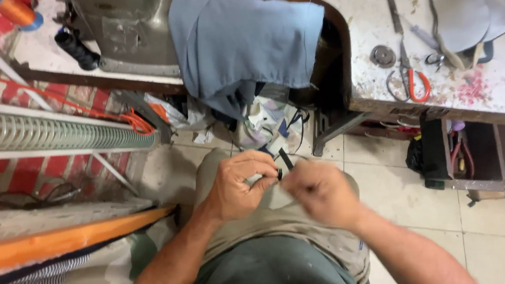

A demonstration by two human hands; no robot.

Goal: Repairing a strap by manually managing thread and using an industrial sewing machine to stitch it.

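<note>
**Small black piece worked between two hands over the lap**

Over the lap, both hands met just above the khaki trousers (282, 218). The left hand (238, 185) had its thumb and forefinger pinched narrowly on a small black ring-like piece (279, 173), from which a short black strap (286, 158) stuck up at a slant. The right hand (322, 192) was blurred and curled into a loose fist, touching the same piece from the other side; whether its fingers actually gripped it I could not tell.

Ahead of the knees hung a blue cloth (244, 40), draped over the edge of a dark wooden sewing table (336, 63) beside a grey sewing machine (124, 32). A black thread spool (77, 49) stood at the machine's left. On the speckled white worktop (500, 86) to the right lay red-handled scissors (411, 78), a round metal disc (382, 56) and a grey shoe upper (464, 8). Patterned fabric scraps (263, 126) lay on the tiled floor (399, 178) below the cloth.
</note>
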